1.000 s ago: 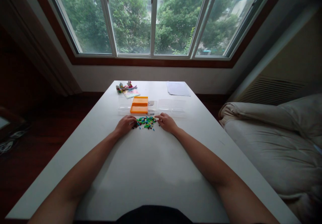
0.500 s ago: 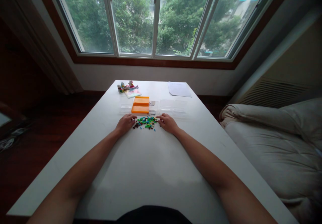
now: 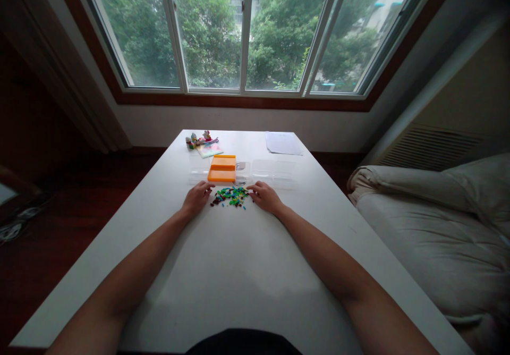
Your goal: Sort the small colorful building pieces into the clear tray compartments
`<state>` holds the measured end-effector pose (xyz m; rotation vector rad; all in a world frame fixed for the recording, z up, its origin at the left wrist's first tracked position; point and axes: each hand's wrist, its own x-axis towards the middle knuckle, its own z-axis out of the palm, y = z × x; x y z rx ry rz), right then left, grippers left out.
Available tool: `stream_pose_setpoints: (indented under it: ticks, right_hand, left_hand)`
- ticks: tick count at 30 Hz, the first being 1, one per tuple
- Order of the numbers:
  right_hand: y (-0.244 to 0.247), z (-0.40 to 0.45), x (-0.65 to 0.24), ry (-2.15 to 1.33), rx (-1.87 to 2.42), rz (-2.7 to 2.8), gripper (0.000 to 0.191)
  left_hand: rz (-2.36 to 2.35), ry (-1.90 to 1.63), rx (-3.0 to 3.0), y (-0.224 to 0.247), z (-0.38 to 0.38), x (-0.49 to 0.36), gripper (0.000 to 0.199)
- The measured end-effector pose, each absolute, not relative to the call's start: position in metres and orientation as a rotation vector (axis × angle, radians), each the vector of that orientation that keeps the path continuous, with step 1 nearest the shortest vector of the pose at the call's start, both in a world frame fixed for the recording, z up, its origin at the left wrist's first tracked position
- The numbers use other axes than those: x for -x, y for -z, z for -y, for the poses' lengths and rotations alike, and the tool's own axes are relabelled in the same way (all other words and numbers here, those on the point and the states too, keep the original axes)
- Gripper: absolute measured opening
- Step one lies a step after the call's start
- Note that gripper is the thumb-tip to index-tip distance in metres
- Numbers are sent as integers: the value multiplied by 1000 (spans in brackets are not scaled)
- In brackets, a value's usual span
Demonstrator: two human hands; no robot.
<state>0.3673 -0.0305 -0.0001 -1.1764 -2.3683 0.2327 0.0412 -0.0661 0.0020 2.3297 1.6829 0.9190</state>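
A loose pile of tiny green, blue, yellow and dark building bricks (image 3: 234, 195) lies on the white table (image 3: 239, 259). My left hand (image 3: 196, 197) rests at the pile's left edge, fingers extended and slightly curled toward it. On the opposite side, my right hand (image 3: 264, 195) has its fingertips at the pile's right edge, the fingers apart. I make out nothing held in either hand, though the fingertips are small in view. Just beyond the pile sits an orange two-part tray (image 3: 222, 176).
Clear plastic containers (image 3: 274, 169) flank the tray. Farther back are small colourful figures (image 3: 206, 136), a printed sheet (image 3: 210, 150) and white papers (image 3: 283, 143). A pale sofa (image 3: 430, 222) stands to the right, and a window (image 3: 243, 36) lies ahead.
My left hand has drawn slightly left, away from the pile. My right hand stays almost in place. The whole view has shifted a little.
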Motion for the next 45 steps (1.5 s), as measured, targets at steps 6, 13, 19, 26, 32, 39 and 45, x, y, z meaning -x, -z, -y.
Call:
stream_pose_setpoints:
  ticks: [6, 13, 19, 26, 32, 39, 45]
  right_hand:
    - [6, 27, -368, -228, 1137, 2351, 29]
    - [9, 25, -369, -206, 1105, 2343, 28]
    - [8, 27, -370, -217, 1106, 2336, 27]
    - [8, 26, -371, -217, 1093, 2338, 27]
    - [5, 30, -368, -179, 1057, 2356, 25]
    - [3, 37, -351, -91, 991, 2415, 33]
    - [3, 38, -349, -82, 1027, 2427, 30]
  left_hand:
    - [-1692, -1129, -2261, 0, 61, -42, 29]
    - [-1783, -1301, -1842, -8, 28, -17, 24]
    - [-1899, -1490, -1426, -10, -6, 3, 29]
    - [-1900, -1498, -1347, 6, -1, -2, 39]
    - [-1915, -1421, -1534, 9, 9, -7, 36]
    - [-1725, -1137, -2046, 7, 19, -34, 27]
    - [-1649, -958, -2270, 2, 27, -43, 25]
